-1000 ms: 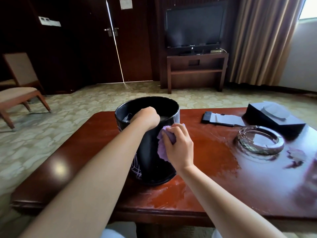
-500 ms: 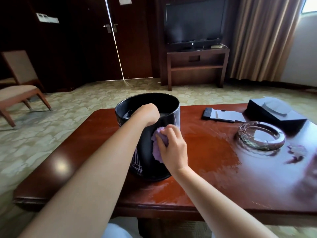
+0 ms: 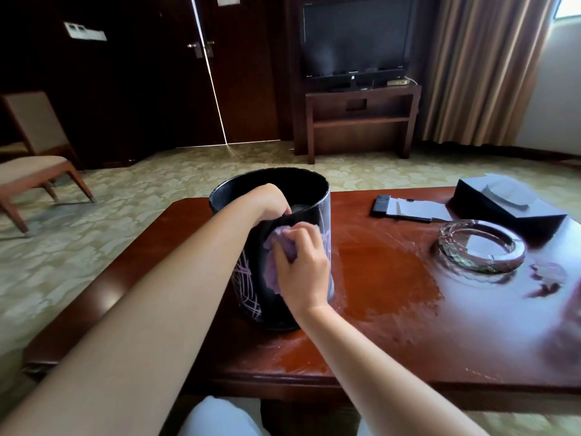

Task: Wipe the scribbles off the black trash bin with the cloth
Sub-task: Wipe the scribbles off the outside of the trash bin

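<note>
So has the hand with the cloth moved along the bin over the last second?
Yes. The right hand slid the cloth leftward across the bin, toward the remaining scribbles.

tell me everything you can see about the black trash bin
The black trash bin is a glossy round container, open at the top, standing upright on the reddish wooden table. Pale scribbled lines cross its lower left side and run up its right edge. The left hand grips its near rim, fingers curled inside. The right hand presses a purple cloth against its front wall.
</note>
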`<act>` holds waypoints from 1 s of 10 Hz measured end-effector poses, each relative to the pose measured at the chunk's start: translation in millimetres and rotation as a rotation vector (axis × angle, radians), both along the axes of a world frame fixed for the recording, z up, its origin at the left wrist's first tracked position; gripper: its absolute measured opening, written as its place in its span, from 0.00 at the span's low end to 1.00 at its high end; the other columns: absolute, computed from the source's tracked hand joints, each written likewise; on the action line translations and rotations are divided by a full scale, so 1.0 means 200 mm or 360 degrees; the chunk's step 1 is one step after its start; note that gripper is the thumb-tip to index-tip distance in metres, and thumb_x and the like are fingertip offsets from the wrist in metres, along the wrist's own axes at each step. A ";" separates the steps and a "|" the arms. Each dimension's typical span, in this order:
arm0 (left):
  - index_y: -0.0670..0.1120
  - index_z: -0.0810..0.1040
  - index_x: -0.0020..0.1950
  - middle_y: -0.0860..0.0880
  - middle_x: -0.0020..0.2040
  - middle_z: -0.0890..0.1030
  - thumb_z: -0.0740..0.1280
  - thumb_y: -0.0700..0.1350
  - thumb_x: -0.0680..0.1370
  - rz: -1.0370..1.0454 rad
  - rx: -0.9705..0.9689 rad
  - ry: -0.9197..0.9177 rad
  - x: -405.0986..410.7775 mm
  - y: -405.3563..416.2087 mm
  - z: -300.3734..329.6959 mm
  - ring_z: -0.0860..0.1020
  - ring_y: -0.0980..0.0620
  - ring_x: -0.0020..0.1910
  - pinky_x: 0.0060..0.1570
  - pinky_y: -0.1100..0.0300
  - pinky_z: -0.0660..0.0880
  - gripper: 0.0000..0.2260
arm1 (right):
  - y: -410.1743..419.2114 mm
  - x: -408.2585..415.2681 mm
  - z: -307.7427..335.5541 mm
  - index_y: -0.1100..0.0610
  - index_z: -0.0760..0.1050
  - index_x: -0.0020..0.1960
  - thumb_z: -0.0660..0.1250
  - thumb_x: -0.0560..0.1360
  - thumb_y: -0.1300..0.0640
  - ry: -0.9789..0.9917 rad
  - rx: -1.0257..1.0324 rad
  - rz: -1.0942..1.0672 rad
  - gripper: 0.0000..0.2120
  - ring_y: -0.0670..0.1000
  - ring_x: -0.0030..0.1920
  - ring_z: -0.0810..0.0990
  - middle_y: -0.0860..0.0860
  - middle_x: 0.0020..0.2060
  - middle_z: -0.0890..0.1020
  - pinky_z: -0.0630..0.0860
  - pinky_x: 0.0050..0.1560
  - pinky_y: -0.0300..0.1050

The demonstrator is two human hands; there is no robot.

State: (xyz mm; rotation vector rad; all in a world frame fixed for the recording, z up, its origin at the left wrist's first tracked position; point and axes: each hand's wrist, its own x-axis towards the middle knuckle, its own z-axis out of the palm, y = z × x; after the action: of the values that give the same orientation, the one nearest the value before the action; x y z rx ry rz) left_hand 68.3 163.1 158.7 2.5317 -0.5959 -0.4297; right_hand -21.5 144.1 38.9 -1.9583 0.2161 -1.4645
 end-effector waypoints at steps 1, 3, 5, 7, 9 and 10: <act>0.41 0.78 0.44 0.44 0.36 0.78 0.52 0.35 0.80 0.0008 -0.0210 0.0147 -0.02 0.05 0.02 0.72 0.49 0.32 0.35 0.62 0.70 0.15 | 0.03 0.02 -0.06 0.64 0.77 0.41 0.67 0.71 0.61 0.0081 -0.0391 -0.0048 0.05 0.55 0.39 0.78 0.58 0.45 0.79 0.74 0.40 0.44; 0.43 0.80 0.46 0.44 0.38 0.77 0.54 0.35 0.78 -0.0072 -0.0294 0.0089 -0.01 0.04 0.00 0.73 0.48 0.40 0.44 0.59 0.71 0.15 | -0.09 0.01 0.03 0.64 0.78 0.42 0.67 0.73 0.59 -0.0164 -0.0022 -0.0126 0.07 0.48 0.45 0.76 0.56 0.46 0.79 0.72 0.43 0.36; 0.45 0.82 0.43 0.47 0.41 0.79 0.59 0.54 0.78 -0.0128 -0.0241 -0.0177 -0.01 0.03 -0.05 0.77 0.46 0.47 0.55 0.55 0.72 0.17 | -0.14 -0.04 -0.23 0.55 0.76 0.42 0.68 0.75 0.55 0.0220 0.1233 -0.0139 0.05 0.51 0.43 0.78 0.50 0.39 0.80 0.68 0.42 0.38; 0.46 0.74 0.31 0.49 0.37 0.78 0.54 0.63 0.77 -0.0033 -0.0160 -0.0893 -0.11 0.02 -0.11 0.77 0.43 0.42 0.38 0.57 0.69 0.25 | -0.24 -0.09 -0.26 0.53 0.78 0.39 0.69 0.73 0.54 0.0546 0.1545 -0.0027 0.04 0.52 0.43 0.80 0.47 0.35 0.80 0.71 0.44 0.41; 0.41 0.80 0.42 0.40 0.42 0.82 0.52 0.53 0.82 -0.0065 -0.0189 -0.1561 -0.25 -0.03 -0.19 0.79 0.38 0.43 0.36 0.56 0.62 0.22 | -0.26 -0.03 -0.05 0.55 0.78 0.45 0.69 0.74 0.53 0.0173 0.1436 0.0013 0.05 0.44 0.40 0.77 0.46 0.39 0.80 0.71 0.42 0.35; 0.41 0.80 0.42 0.41 0.42 0.82 0.51 0.52 0.82 0.0007 -0.0196 -0.1545 -0.24 -0.05 -0.22 0.79 0.39 0.42 0.35 0.57 0.62 0.23 | -0.21 -0.03 -0.23 0.57 0.77 0.44 0.68 0.74 0.54 0.0329 0.1593 -0.0090 0.06 0.49 0.42 0.78 0.50 0.39 0.80 0.69 0.44 0.39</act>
State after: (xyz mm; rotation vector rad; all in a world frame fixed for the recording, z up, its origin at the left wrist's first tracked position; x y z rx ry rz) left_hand 20.4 152.5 113.9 2.4952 -0.8990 0.8728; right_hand -28.1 101.7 -6.5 -1.2527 0.9043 -0.8815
